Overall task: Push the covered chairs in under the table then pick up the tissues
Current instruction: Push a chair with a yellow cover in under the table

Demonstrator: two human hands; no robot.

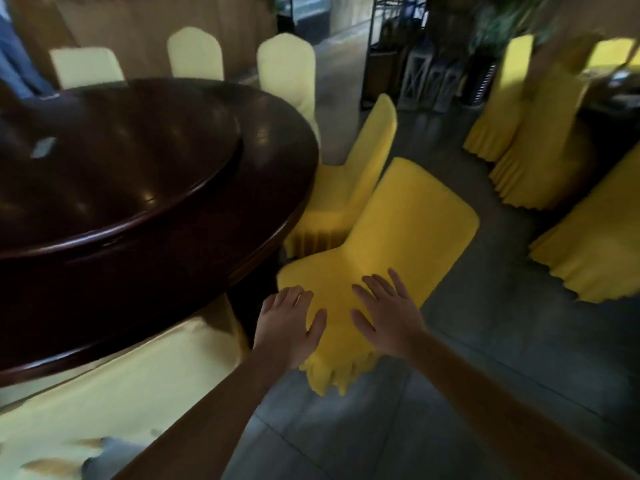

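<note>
Both hands, left hand and right hand, lay flat with each grip spread apart on the yellow chair. It could bump the next chair or the counter if pushed crooked.

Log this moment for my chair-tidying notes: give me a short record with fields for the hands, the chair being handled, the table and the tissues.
left hand: open, palm flat on the near chair's seat
right hand: open, fingers spread, flat on the same seat
near chair: yellow cover, seat beside the table edge, not pushed under
next chair: yellow cover, seat partly under the table
table: round, dark wood, raised centre disc
tissues: possibly the small pale item on the disc; too blurred to tell
</note>
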